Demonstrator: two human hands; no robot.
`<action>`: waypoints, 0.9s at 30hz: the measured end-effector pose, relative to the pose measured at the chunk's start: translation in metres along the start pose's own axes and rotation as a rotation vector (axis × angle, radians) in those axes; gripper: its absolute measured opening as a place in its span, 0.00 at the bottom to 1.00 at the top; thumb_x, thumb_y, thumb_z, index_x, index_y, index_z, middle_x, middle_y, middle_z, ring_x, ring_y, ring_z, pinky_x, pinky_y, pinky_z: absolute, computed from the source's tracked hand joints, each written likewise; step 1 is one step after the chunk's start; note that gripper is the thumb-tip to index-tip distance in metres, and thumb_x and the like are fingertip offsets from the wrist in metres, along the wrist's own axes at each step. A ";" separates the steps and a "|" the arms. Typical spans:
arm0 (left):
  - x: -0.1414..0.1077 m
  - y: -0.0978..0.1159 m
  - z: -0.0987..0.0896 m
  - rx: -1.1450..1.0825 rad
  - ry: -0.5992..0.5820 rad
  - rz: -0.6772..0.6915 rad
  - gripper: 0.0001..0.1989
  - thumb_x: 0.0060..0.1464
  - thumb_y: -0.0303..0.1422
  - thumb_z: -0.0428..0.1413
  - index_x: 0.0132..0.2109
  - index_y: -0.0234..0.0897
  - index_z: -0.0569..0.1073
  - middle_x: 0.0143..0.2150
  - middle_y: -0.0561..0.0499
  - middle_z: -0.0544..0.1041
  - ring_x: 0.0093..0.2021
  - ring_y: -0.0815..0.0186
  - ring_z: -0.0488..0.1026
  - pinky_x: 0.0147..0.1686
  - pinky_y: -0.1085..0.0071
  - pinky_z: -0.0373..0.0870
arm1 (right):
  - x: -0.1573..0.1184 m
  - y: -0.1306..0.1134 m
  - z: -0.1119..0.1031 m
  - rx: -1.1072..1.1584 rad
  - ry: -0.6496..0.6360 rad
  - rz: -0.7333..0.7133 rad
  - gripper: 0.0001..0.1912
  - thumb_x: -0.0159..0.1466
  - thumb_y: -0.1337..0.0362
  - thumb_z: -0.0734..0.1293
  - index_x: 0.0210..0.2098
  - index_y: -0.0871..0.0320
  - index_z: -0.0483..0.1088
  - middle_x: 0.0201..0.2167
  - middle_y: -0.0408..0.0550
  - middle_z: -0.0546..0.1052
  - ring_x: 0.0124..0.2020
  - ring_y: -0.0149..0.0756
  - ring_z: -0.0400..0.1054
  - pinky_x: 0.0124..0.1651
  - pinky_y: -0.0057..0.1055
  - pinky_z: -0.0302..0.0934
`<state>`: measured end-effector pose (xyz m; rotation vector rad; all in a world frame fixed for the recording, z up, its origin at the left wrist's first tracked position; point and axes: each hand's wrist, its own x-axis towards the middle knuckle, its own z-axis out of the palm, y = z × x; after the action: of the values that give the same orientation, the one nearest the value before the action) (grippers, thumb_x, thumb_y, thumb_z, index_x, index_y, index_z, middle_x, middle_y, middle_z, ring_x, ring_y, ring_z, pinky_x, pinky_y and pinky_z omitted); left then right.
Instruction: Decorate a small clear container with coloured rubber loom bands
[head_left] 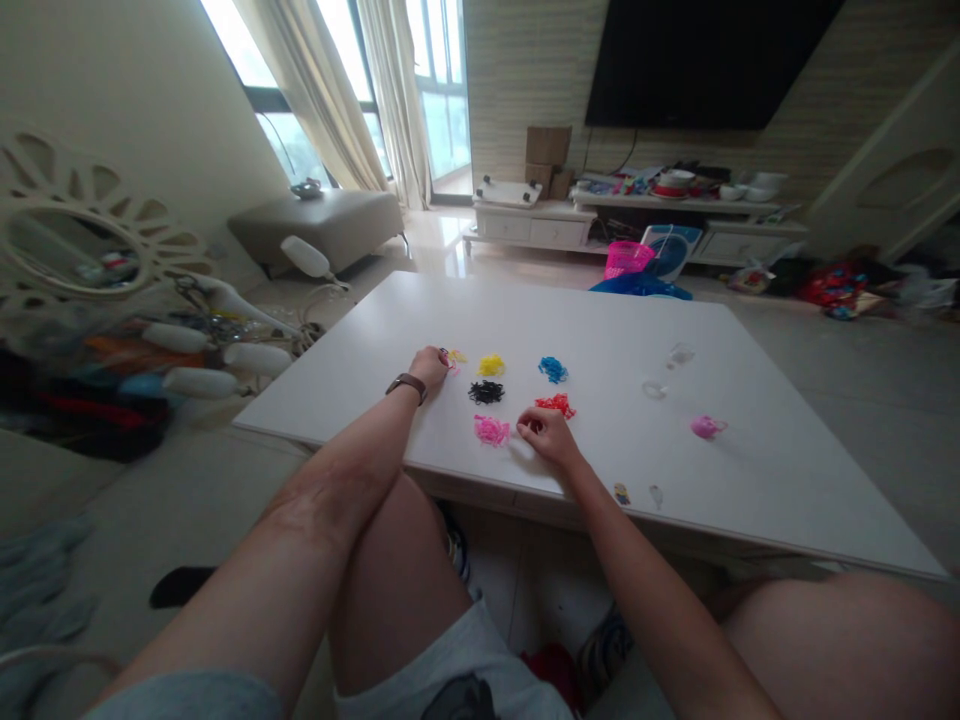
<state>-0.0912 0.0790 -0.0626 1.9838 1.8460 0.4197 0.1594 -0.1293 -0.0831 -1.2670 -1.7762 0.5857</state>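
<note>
On the white table (615, 330) lie small heaps of what look like rubber bands: yellow (491, 365), black (487, 392), pink (491, 431), blue (553, 369) and red (556, 404). My left hand (429, 368), with a dark band on its wrist, reaches left of the yellow heap. Its fingers are closed beside a few loose yellow and pink bands (454, 360); what is in them is hidden. Between the pink and red heaps, my right hand (549, 436) has its fingers curled in a pinch, partly covering the red heap. Anything held there is too small to make out.
Toward the right on the table are a pink trinket (705, 428), a clear ring-like piece (654, 389) and a clear crumpled item (681, 354). A small yellow figure (622, 493) lies by the near edge. A pink basket (628, 260) stands beyond the far edge.
</note>
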 end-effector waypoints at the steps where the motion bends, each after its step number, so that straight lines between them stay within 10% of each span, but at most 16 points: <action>1: 0.000 0.001 0.000 -0.004 -0.001 -0.003 0.10 0.44 0.25 0.61 0.37 0.33 0.80 0.36 0.44 0.81 0.38 0.62 0.74 0.38 0.73 0.67 | 0.000 0.000 0.000 -0.001 0.001 -0.001 0.06 0.59 0.64 0.67 0.27 0.57 0.73 0.22 0.42 0.72 0.24 0.32 0.63 0.30 0.29 0.56; 8: -0.002 0.015 -0.016 -0.150 -0.062 0.055 0.11 0.43 0.26 0.63 0.38 0.33 0.77 0.33 0.47 0.79 0.31 0.66 0.74 0.33 0.73 0.67 | 0.000 -0.001 0.000 -0.003 0.011 0.023 0.05 0.60 0.64 0.67 0.27 0.57 0.73 0.23 0.43 0.73 0.23 0.32 0.63 0.29 0.29 0.56; 15: -0.023 0.041 -0.026 -0.562 -0.449 0.348 0.16 0.40 0.32 0.68 0.38 0.32 0.76 0.31 0.49 0.79 0.30 0.67 0.76 0.32 0.71 0.71 | 0.002 -0.003 0.003 -0.023 0.094 0.032 0.05 0.60 0.66 0.67 0.27 0.56 0.72 0.23 0.42 0.73 0.23 0.31 0.63 0.29 0.29 0.57; 27: -0.062 0.091 0.000 -0.552 -0.693 0.527 0.16 0.38 0.28 0.68 0.38 0.31 0.77 0.32 0.47 0.82 0.32 0.65 0.78 0.30 0.74 0.71 | 0.003 0.001 0.006 0.014 0.277 0.013 0.09 0.64 0.59 0.69 0.42 0.55 0.72 0.35 0.46 0.76 0.27 0.32 0.66 0.32 0.31 0.61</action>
<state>-0.0168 0.0129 -0.0165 1.8545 0.6897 0.2846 0.1542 -0.1254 -0.0863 -1.2844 -1.5326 0.4063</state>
